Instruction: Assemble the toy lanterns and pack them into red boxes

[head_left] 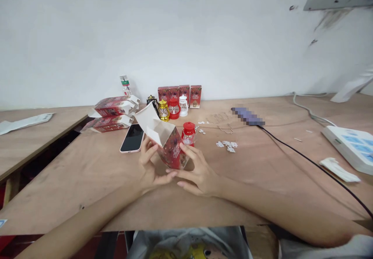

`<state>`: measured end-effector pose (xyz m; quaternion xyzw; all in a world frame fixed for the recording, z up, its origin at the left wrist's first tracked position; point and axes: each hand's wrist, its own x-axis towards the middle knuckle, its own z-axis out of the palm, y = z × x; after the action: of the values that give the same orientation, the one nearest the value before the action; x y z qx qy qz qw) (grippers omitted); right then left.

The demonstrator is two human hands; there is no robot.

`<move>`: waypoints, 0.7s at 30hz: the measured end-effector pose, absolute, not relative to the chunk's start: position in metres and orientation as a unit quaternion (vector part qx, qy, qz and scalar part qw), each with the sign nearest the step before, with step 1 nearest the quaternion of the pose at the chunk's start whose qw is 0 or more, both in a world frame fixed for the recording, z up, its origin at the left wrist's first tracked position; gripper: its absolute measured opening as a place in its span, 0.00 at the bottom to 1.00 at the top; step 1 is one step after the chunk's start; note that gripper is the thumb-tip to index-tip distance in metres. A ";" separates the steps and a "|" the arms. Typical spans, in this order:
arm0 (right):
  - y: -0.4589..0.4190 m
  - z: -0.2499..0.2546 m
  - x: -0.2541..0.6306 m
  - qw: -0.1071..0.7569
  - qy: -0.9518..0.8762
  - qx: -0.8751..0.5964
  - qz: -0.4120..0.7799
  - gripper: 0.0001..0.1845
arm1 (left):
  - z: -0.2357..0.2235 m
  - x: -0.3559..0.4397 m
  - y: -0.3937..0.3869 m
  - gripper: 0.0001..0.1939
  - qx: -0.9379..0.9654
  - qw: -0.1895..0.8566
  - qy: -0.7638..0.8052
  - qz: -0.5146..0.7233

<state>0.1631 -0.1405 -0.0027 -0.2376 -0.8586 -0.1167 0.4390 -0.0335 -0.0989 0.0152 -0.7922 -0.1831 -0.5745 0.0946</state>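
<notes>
Between both hands, a red printed cardboard box [172,150] is held tilted above the table, its white top flaps standing up. Fingers of my left hand [149,166] close on the box's left side and lower edge. My right hand [201,169] grips its right side, with fingertips under the bottom. Just behind the box stands a small red lantern [189,131], partly covered by the box and fingers. Farther back sit a black lantern [151,100], a gold lantern [163,110], another red lantern [174,109] and a white lantern [183,106].
Several closed red boxes [195,96] line the wall. Flattened red cartons [112,124] are stacked at left beside a phone [132,138]. White paper tags [227,145] lie right of centre. A blurred purple item [247,116] has a black cable [291,149]. A white device [351,146] sits far right.
</notes>
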 end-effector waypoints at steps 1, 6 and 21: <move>-0.140 -0.003 0.163 0.442 -0.860 -0.225 -0.123 0.20 | 0.014 -0.034 -0.098 0.42 -0.789 0.081 -0.193 -0.578; -0.127 -0.008 0.172 0.536 -0.795 -0.253 -0.132 0.32 | 0.012 -0.039 -0.097 0.47 -0.814 0.032 -0.224 -0.536; -0.086 -0.011 0.189 0.543 -0.619 -0.455 0.341 0.46 | 0.021 -0.037 -0.102 0.40 -0.800 -0.045 -0.302 -0.516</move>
<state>0.1888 -0.0859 -0.0105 -0.4545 -0.6185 0.3411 0.5426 -0.0367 -0.1015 0.0212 -0.8002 -0.3019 -0.5162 -0.0453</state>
